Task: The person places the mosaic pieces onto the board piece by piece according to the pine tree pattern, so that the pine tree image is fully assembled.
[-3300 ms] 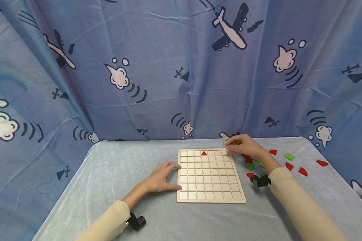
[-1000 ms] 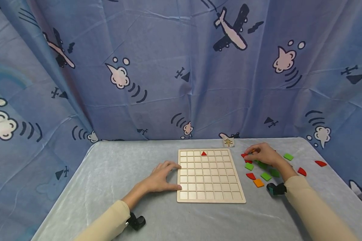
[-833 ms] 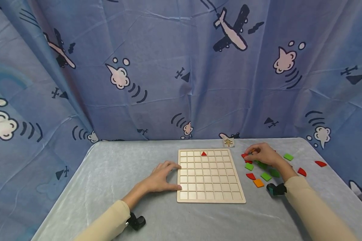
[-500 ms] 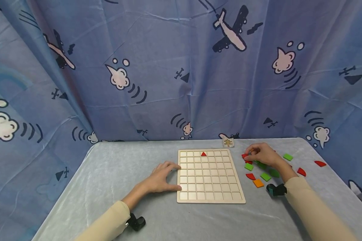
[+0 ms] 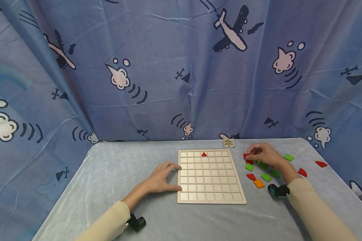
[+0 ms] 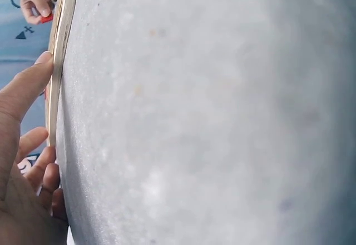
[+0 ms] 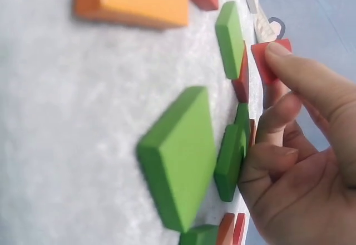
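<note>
Grid board [image 5: 212, 180]: lies flat on pale cloth [image 5: 132, 157]
Orange tile [image 5: 259, 183]: off board's three o'clock
Left hand [image 5: 159, 178]: spread, touches board's nine-o'clock edge
Right hand [image 5: 263, 154]: pinches red piece [image 7: 261, 63], off board's two o'clock
Red triangle [image 5: 204, 154]: on board, twelve o'clock

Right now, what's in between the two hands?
From left hand to right hand, the head view shows the wooden board, with a red triangle in its far row, then gray cloth, then the pinched red piece.
</note>
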`<state>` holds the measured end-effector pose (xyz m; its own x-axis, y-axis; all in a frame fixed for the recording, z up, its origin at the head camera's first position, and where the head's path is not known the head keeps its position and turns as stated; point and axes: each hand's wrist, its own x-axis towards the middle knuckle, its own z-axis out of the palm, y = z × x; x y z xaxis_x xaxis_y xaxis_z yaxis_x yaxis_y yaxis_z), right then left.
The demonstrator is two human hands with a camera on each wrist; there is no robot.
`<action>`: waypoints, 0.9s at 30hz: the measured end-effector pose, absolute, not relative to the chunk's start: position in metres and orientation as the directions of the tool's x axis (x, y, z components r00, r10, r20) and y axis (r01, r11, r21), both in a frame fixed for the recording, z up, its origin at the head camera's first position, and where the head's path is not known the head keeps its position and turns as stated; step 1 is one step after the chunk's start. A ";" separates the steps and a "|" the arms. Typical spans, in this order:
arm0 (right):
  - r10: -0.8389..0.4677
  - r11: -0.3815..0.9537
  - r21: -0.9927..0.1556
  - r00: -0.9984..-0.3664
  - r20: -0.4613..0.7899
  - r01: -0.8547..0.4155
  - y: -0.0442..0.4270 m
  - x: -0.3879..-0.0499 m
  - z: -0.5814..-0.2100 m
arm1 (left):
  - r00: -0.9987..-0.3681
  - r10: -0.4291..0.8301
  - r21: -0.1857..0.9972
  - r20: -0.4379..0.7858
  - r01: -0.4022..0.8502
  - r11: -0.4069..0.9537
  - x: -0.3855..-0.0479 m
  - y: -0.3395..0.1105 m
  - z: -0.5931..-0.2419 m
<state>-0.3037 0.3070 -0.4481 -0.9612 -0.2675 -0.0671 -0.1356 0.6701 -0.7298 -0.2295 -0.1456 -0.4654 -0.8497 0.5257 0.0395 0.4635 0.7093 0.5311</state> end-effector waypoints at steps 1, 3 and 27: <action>-0.264 0.669 -0.731 -0.962 -0.066 -0.133 0.307 -0.304 -0.448 | -0.850 0.525 0.533 0.039 0.462 0.709 -0.229 -0.146 -0.465; -0.260 0.660 -0.741 -0.964 -0.064 -0.128 0.307 -0.303 -0.447 | -0.851 0.524 0.534 0.037 0.461 0.709 -0.229 -0.146 -0.465; -0.263 0.539 -0.832 -0.965 -0.018 -0.131 0.285 -0.294 -0.436 | -0.849 0.527 0.534 0.030 0.460 0.710 -0.230 -0.146 -0.465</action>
